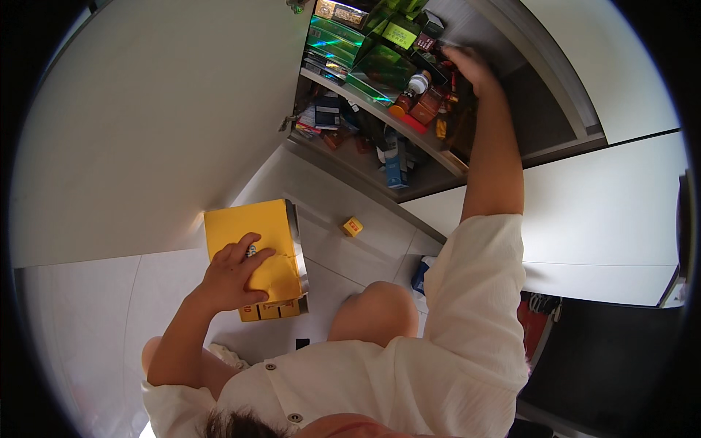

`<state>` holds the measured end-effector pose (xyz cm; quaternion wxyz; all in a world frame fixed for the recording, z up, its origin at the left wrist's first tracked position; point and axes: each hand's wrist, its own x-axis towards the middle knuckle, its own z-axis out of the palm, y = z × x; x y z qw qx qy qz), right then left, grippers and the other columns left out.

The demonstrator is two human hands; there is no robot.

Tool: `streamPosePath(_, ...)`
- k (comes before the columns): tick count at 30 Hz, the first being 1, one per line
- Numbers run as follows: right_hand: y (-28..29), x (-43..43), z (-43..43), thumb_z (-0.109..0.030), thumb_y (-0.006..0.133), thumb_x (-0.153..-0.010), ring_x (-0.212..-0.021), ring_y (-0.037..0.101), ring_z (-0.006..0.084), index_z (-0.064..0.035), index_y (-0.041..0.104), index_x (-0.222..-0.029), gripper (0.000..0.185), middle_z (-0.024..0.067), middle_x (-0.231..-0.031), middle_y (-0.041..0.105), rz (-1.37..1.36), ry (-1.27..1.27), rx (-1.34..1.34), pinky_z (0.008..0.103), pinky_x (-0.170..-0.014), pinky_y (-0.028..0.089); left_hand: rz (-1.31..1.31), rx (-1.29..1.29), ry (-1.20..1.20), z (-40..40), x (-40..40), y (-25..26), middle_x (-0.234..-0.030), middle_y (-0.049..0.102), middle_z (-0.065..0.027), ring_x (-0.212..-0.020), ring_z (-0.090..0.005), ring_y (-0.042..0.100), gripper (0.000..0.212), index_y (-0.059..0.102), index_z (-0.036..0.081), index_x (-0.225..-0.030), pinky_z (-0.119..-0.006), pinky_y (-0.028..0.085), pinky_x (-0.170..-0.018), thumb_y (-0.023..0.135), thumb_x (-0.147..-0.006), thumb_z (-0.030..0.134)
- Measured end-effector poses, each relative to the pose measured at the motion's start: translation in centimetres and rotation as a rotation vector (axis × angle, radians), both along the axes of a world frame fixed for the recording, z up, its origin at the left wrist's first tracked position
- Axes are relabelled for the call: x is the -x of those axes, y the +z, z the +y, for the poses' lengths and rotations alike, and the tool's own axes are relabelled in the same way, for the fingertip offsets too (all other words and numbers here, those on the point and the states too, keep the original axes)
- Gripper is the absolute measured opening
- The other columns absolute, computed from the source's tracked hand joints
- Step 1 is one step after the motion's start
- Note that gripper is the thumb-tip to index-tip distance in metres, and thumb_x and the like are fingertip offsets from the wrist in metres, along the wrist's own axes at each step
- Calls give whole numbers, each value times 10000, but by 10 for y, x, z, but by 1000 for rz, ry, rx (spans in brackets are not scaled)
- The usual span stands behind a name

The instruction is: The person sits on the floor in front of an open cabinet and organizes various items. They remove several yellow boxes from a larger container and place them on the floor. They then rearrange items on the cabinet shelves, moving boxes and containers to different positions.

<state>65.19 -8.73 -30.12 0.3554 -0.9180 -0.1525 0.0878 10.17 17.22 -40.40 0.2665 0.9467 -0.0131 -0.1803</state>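
My left hand (235, 274) lies on the upper face of a yellow cardboard box (224, 227), with its fingers spread. The box has a dark, silvery edge on its right side and bears printing. My right hand (468, 65) reaches into an open cabinet, over the right part of its upper shelf. Its fingertips are blurred among small boxes and bottles, so I cannot see what they touch. Near them are a dark red small box (424, 42), a white-capped bottle (419, 83) and an orange-brown carton (427, 105).
Green shiny boxes (334, 41) are stacked at the shelf's left. The lower shelf holds a blue carton (395, 164) and a dark blue box (327, 112). An open white door (164, 120) stands at left. A small yellow box (352, 226) lies on the tiled floor (334, 263).
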Motion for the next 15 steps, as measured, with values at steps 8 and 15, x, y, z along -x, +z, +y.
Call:
streamPosePath(8, -16, -16, -30, -300, 763, -833, -1106, 656, 295, -39, 585, -1330, 589, 200, -1281, 635, -228, 165, 435, 375, -925, 525, -3, 24, -26, -4, -8, -5, -1481, 342, -102, -1254, -318, 466, 868, 510, 212, -1401, -444, 383, -1088, 853, -621, 376)
streamPosePath(15, 23, 41, -5, -284, 690, -903, -1100, 669, 339, -14, 584, -1315, 504, 225, -1254, 645, -503, -282, 709, 471, -913, 547, -18, -5, -13, 1, 0, -2, -1476, 345, -96, -1239, -317, 471, 869, 509, 212, -1402, -446, 391, -1077, 857, -624, 385)
